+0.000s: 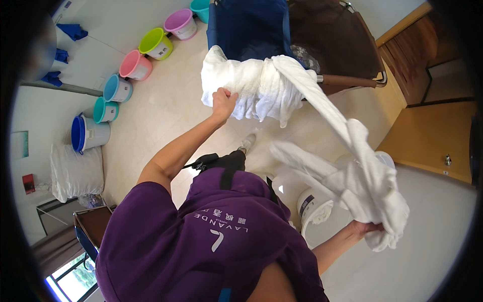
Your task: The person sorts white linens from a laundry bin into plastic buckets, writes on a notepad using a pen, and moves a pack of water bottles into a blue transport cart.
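White towels [231, 83] hang in a thick layer over the front rail of a navy cloth cart [248, 27]. My left hand [224, 103] is at the front of that pile, fingers curled closed on the white cloth. My right hand [367, 229], low on the right, grips a loose bunch of white towels [375, 183], with fingers partly hidden in it. A long twisted length of towel [322, 105] runs from the cart's pile down to that bunch, and a loose end swings out to the left, blurred.
Colored buckets [159, 44] line the left wall, with a white sack [75, 171] and a brown folding stand [93, 225] nearer. A brown cloth cart [332, 40] adjoins the navy one. A white bin [314, 206] stands below my right side, beside a wooden door [427, 141].
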{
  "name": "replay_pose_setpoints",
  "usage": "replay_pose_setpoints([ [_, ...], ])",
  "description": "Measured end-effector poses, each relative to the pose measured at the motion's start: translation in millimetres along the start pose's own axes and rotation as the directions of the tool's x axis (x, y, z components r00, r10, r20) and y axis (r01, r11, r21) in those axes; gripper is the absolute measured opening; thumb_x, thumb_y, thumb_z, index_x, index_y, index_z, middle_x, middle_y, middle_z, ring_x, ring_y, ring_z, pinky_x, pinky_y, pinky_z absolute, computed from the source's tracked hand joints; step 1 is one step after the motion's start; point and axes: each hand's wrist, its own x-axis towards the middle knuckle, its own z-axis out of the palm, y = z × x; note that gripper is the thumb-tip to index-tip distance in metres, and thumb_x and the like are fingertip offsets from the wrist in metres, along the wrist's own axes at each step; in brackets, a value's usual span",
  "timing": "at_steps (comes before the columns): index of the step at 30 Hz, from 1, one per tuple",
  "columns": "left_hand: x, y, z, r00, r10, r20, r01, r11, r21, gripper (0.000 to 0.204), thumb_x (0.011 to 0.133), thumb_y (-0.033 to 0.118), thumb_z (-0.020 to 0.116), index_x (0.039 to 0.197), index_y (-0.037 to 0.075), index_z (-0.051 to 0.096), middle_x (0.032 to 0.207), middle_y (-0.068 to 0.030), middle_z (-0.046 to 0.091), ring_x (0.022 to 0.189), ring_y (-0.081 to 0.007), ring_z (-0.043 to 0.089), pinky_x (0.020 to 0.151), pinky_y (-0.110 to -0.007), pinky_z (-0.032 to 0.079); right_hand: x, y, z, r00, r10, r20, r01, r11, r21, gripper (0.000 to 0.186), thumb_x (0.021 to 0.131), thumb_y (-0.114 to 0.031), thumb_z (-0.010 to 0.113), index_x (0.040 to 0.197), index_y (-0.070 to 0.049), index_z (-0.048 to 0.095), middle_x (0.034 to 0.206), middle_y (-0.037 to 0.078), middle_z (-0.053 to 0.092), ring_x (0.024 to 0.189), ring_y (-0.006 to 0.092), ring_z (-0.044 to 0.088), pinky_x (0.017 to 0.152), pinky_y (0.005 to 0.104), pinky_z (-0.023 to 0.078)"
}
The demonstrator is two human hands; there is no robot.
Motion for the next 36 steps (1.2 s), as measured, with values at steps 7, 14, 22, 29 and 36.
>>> replay_pose_setpoints([
  [7,-27,40,-36,1.000,-0.004,0.002,0.004,0.933,-0.361,0.026,0.088,0.022,0.069,0.092,-0.001,0.057,0.078,-0.0067,0.060,0.072,-0.0143,0.058,0.060,-0.032,0.048,19,-65,-21,0.999,0.020,-0.024,-0.017,0.994,0.110,0.014,0.066,-0.010,0.069,0.078,-0.011,0.062,0.089,0.003,0.053,0.081,0.0189,0.051,0.068,0.0377,0.039],
  [14,52,186,-103,0.787,0.270,0.555,0.522,0.189,-0.832,0.009,0.097,0.008,0.063,0.093,0.000,0.060,0.084,-0.0123,0.066,0.074,-0.0246,0.068,0.070,-0.040,0.061,-19,-32,-30,0.968,0.227,0.102,-0.242,0.956,0.164,0.021,0.071,-0.011,0.070,0.090,-0.010,0.062,0.097,0.003,0.056,0.089,0.0188,0.054,0.078,0.0371,0.042],
  [22,-160,321,2,0.266,0.810,0.523,-0.238,0.581,-0.778,0.032,0.094,0.029,0.071,0.117,0.007,0.069,0.104,-0.0060,0.071,0.090,-0.0146,0.067,0.082,-0.032,0.055,-52,-9,-11,0.893,0.374,0.251,-0.441,0.838,0.322,0.029,0.075,-0.012,0.071,0.103,-0.009,0.063,0.106,0.002,0.060,0.099,0.0187,0.058,0.090,0.0364,0.046],
  [29,-338,255,37,-0.258,0.744,0.617,-0.569,0.399,-0.719,0.040,0.089,0.006,0.061,0.128,-0.001,0.054,0.115,-0.0178,0.060,0.104,-0.0383,0.061,0.087,-0.045,0.052,-75,-4,-92,0.966,0.248,0.067,-0.251,0.856,0.452,0.043,0.080,-0.017,0.072,0.120,-0.008,0.060,0.121,0.005,0.061,0.114,0.0207,0.058,0.103,0.0385,0.047],
  [36,-272,203,33,-0.385,0.606,0.697,-0.252,0.657,-0.710,0.035,0.091,0.007,0.066,0.125,0.002,0.065,0.120,-0.0134,0.070,0.110,-0.0255,0.067,0.094,-0.034,0.052,-72,-76,-152,0.886,0.178,-0.429,-0.061,0.961,0.271,0.055,0.085,-0.024,0.066,0.134,-0.002,0.056,0.146,0.016,0.052,0.136,0.0326,0.048,0.116,0.0492,0.039],
])
